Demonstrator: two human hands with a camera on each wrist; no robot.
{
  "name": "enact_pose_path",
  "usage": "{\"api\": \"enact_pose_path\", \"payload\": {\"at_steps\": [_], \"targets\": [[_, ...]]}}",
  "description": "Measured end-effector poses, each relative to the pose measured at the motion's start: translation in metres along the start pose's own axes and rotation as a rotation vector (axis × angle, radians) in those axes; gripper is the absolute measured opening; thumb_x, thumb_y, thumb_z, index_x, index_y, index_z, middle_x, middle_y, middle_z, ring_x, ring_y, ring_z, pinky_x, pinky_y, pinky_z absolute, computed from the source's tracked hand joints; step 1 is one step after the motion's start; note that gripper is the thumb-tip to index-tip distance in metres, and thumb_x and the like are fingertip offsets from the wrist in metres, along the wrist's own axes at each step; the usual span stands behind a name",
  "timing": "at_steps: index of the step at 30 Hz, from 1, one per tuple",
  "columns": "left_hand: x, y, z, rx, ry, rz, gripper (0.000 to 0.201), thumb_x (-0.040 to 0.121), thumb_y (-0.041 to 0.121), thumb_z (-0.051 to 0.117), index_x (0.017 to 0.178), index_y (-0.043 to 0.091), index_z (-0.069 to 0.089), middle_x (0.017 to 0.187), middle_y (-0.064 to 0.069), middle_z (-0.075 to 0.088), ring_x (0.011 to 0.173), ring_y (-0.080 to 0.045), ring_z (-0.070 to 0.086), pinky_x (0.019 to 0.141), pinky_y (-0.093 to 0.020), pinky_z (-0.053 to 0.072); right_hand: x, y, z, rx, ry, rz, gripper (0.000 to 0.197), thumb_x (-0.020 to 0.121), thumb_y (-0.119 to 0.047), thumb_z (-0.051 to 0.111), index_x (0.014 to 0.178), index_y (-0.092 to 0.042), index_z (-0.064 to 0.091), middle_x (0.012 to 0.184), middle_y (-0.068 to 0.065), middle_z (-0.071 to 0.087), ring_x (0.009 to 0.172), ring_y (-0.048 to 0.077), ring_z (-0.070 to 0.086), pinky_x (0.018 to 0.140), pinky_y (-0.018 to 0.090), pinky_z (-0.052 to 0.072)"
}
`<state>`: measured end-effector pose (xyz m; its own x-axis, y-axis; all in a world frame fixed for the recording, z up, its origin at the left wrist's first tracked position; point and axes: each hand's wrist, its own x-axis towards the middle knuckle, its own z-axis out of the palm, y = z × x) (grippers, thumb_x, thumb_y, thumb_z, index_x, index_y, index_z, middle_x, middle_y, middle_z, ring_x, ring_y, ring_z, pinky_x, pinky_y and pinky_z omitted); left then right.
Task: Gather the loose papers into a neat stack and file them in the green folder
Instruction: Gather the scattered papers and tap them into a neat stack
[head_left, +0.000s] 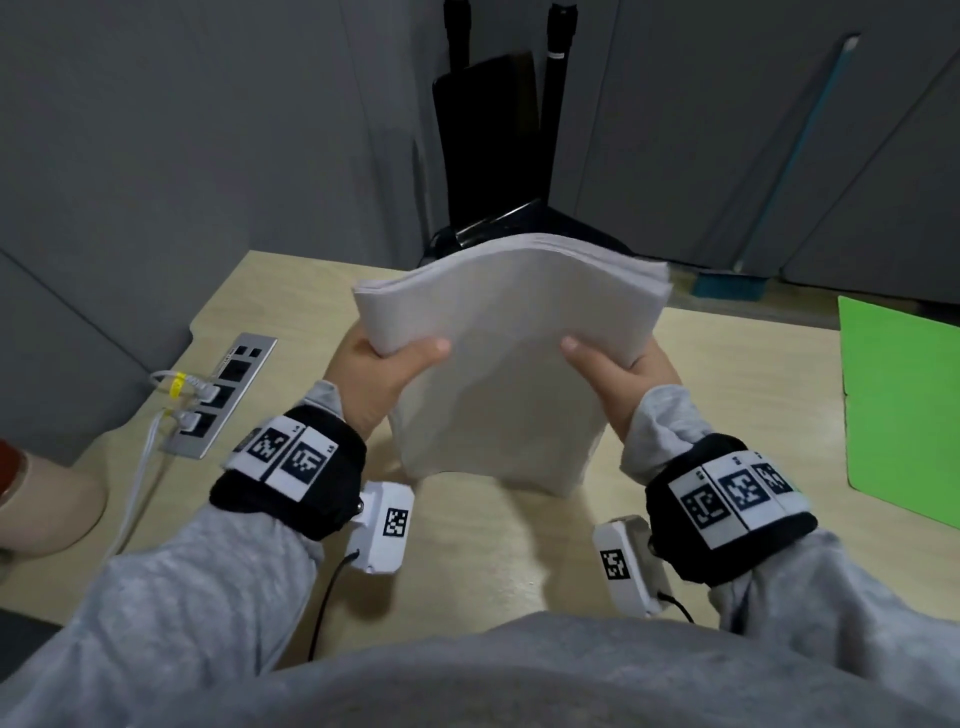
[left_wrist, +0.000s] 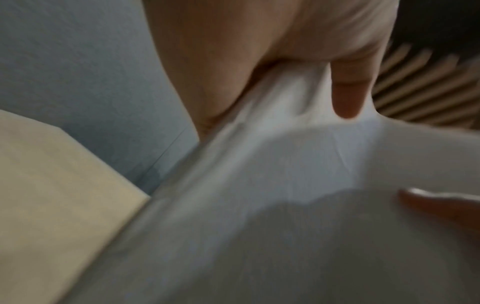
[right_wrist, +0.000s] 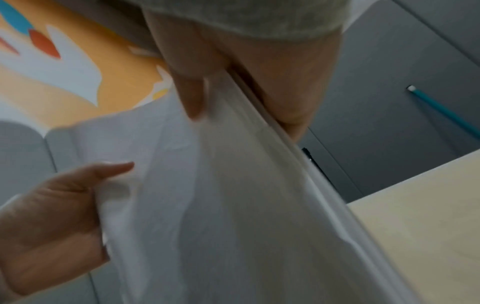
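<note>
The papers form one thick white stack, held upright above the desk in front of the person. The stack's lower edge sits at or just above the desk top; contact cannot be told. Its upper part bows away from the person, and the sheet edges show as layers along the top right corner.

The left hand grips the stack's left edge, thumb across the near face and fingers hidden behind. In the left wrist view the thumb presses the paper into a soft crease. The right hand grips the right edge the same way, thumb on the near face, fingers behind. The right wrist view shows that thumb flat on the sheets, with the other hand holding the far edge.

The folder, green and closed, lies flat on the desk to the right, well apart from the stack.

A metal socket strip is set into the desk's left side, with white cables plugged in. Grey partitions stand behind the desk, and a teal-handled broom leans at the right.
</note>
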<state>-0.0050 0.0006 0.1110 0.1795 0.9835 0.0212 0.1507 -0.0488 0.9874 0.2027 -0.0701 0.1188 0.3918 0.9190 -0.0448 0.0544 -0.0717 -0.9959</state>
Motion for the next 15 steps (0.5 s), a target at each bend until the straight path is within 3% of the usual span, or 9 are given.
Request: {"api": "enact_pose_path", "payload": {"at_steps": [2,3,5,7,9,11,15], "targets": [[-0.002,-0.009,0.006,0.12,-0.035,-0.098,0.038,0.059,0.037,0.074,0.091,0.017,0.069,0.085,0.005,0.075,0.084,-0.014,0.07,0.08,-0.036,0.058,0.004,0.003,0.002,-0.147,-0.011,0.115,0.024,0.084,-0.022,0.065,0.106,-0.013,0.063,0.083,0.0,0.064,0.085,0.024,0.063,0.071,0.026,0.043],[-0.003,-0.009,0.009,0.157,-0.016,-0.123,0.038,0.062,0.04,0.07,0.092,0.015,0.068,0.088,0.0,0.073,0.087,-0.021,0.07,0.084,-0.041,0.056,0.004,0.004,0.002,-0.158,0.002,0.127,0.024,0.086,-0.024,0.062,0.107,-0.012,0.064,0.082,0.0,0.062,0.083,0.024,0.06,0.072,0.026,0.041],[-0.002,-0.004,0.009,0.129,0.036,-0.111,0.034,0.069,0.041,0.064,0.092,0.016,0.068,0.088,0.001,0.072,0.087,-0.021,0.071,0.084,-0.04,0.056,0.0,0.0,0.002,-0.086,0.055,0.06,0.013,0.087,-0.025,0.062,0.096,-0.017,0.066,0.074,-0.008,0.063,0.074,0.015,0.062,0.066,0.022,0.046],[-0.001,0.005,0.007,0.062,0.046,-0.044,0.025,0.071,0.04,0.065,0.087,0.021,0.068,0.087,0.007,0.072,0.08,-0.011,0.071,0.078,-0.034,0.058,-0.002,-0.005,0.001,0.032,0.09,-0.045,0.006,0.084,-0.02,0.066,0.086,-0.025,0.064,0.07,-0.015,0.065,0.065,0.0,0.064,0.057,0.012,0.048],[0.0,0.006,0.005,0.073,0.045,-0.02,0.025,0.066,0.039,0.071,0.085,0.024,0.067,0.087,0.008,0.072,0.08,-0.011,0.07,0.075,-0.031,0.058,0.0,-0.002,0.001,0.07,0.064,-0.098,0.021,0.08,-0.02,0.07,0.099,-0.024,0.062,0.081,-0.014,0.068,0.071,-0.004,0.066,0.061,0.013,0.05],[0.0,-0.002,0.007,0.163,0.029,-0.089,0.028,0.063,0.037,0.075,0.085,0.02,0.068,0.086,0.001,0.072,0.085,-0.02,0.07,0.077,-0.034,0.057,0.002,0.004,0.001,-0.008,0.026,-0.085,0.045,0.077,-0.025,0.073,0.117,-0.024,0.053,0.096,-0.012,0.067,0.086,0.003,0.065,0.071,0.023,0.053],[0.004,0.0,0.005,0.331,0.114,-0.088,0.017,0.085,0.026,0.065,0.086,0.01,0.064,0.082,-0.008,0.065,0.082,-0.03,0.063,0.066,-0.03,0.045,0.011,0.011,-0.006,-0.046,0.119,-0.098,0.074,0.068,-0.033,0.077,0.131,-0.024,0.039,0.121,-0.004,0.06,0.107,0.012,0.061,0.088,0.034,0.053]]}}
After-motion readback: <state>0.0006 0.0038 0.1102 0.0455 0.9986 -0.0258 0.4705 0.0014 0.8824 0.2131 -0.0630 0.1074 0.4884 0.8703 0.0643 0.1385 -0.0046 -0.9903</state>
